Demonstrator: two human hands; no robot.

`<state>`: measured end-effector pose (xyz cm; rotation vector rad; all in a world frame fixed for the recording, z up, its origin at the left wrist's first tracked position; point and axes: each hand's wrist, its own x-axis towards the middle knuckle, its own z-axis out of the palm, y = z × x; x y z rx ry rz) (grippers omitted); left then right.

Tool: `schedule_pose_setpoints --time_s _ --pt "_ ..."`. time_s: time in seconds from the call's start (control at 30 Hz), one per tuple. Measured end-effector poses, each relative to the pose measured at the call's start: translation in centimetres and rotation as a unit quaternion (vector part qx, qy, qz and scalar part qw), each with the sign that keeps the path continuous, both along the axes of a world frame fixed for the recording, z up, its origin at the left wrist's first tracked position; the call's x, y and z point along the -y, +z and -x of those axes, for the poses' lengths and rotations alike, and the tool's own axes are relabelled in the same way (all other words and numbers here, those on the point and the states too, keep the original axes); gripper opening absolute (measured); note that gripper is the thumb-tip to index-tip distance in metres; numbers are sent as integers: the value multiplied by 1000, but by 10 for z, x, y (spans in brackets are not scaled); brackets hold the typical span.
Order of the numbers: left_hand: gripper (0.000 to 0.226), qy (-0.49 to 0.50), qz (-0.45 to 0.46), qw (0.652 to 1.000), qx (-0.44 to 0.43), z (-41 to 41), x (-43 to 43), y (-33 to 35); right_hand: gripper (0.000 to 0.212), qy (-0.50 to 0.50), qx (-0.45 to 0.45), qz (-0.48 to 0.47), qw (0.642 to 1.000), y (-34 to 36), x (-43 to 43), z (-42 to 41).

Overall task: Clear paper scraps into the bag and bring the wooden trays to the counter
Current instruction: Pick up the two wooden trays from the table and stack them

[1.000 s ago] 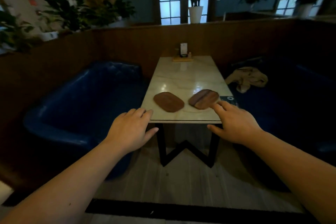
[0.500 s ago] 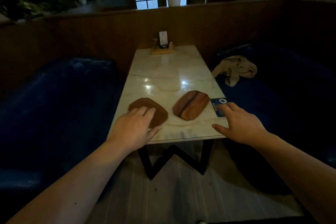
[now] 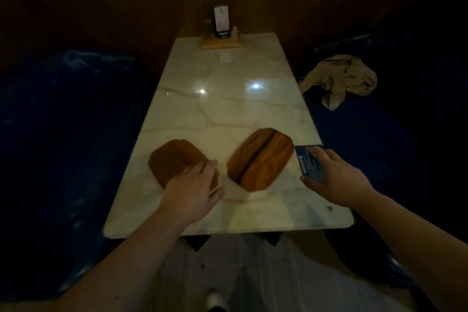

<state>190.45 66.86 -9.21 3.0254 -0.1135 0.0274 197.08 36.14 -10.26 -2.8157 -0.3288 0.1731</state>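
Note:
Two wooden trays lie side by side near the front of a marble table [image 3: 228, 99]. The left tray [image 3: 174, 159] is plain brown. The right tray [image 3: 260, 159] has a dark stripe down its middle. My left hand [image 3: 192, 190] rests flat with fingers apart on the left tray's near right corner. A dark blue paper card [image 3: 307, 162] lies at the table's right edge, just right of the striped tray. My right hand [image 3: 336, 182] pinches it, thumb at its near end and fingers on top.
A wooden stand with a card holder [image 3: 221, 33] sits at the table's far end against the wood-panelled wall. Blue padded seats flank the table, left [image 3: 63, 121] and right [image 3: 392, 147]. A crumpled beige cloth [image 3: 342, 78] lies on the right seat.
I have stepped closer to the table. My left hand has come down onto the left tray. My right hand has closed on the blue card.

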Motion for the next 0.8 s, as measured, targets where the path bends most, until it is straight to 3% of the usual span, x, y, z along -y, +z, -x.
schedule_pose_setpoints --time_s 0.2,0.33,0.53,0.8 --pt "69 -39 13 998 -38 -70 -7 -29 75 -6 -20 -38 999 -23 -13 -63" --pt "67 -80 29 995 -49 -121 -15 -50 77 -62 -31 -71 995 -39 -20 -87" --pt "72 -93 26 988 -117 -178 -18 -87 62 -160 -64 -82 982 -72 -20 -122" --pt "74 6 91 970 -224 -216 -6 -125 61 -174 -160 -133 963 -114 -6 -176"
